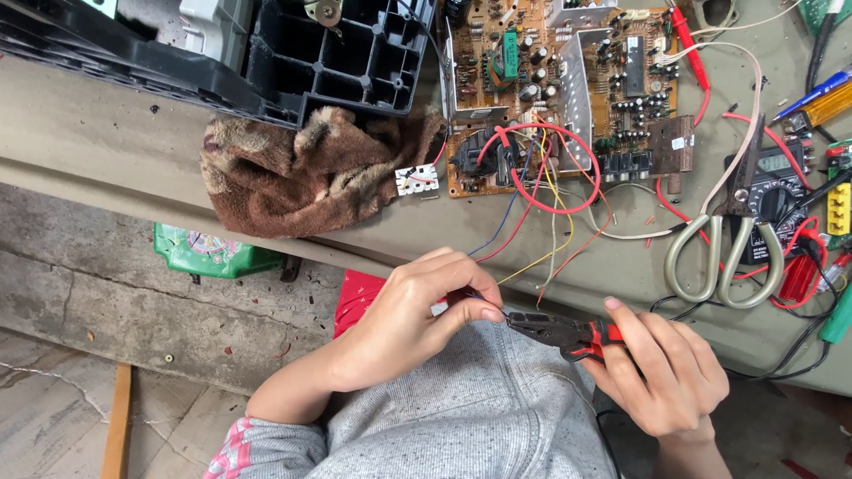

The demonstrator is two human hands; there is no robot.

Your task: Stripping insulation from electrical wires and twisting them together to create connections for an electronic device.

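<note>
Two hands work below the desk (106, 151) edge, over the lap. The left hand (417, 310) has its grip closed, thumb and fingertips pinching a thin wire end; the wire itself is too small to trace. The right hand (666, 377) has its grip closed around the red-and-black handles of one pair of pliers (559, 333), whose nose points left and meets the left fingertips.

On the desk: one circuit board (568, 89) near the front edge, with several loose wires (541, 222) hanging over that edge toward the hands; one brown rag (302, 173) just left of the board, partly under one black plastic housing (337, 53); one pair of scissors (728, 239) to the right, lying partly over one multimeter (781, 191).

Open room lies left of the rag along the desk edge. Right of the scissors, tools and leads crowd the surface.
</note>
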